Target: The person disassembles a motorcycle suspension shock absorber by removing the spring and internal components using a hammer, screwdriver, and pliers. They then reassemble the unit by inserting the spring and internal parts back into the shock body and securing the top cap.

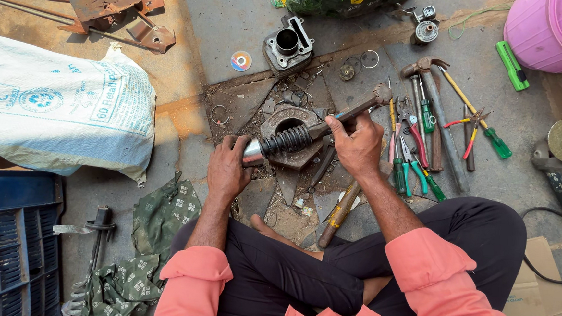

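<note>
Hands gripping a coil-spring shock absorber across a round metal casting on the floor.

Left hand [227, 169] is wrapped closed around the polished end of the shock absorber [286, 140]; right hand [358, 145] is clenched around its dark shaft, beyond the black coil. The part lies tilted across the ring-shaped casting [289, 123], which sits on a cracked floor slab littered with washers and scraps. Likely hazards: the smooth end may slip from the left grip; the casting may rock on the loose debris, letting the shaft roll off; a compressed coil could spring back toward the fingers. Pliers and screwdrivers [418, 143] lie just beside the right wrist, where a sudden jerk could strike them. Bare feet rest near the loose brass-coloured rod [339, 213].
</note>
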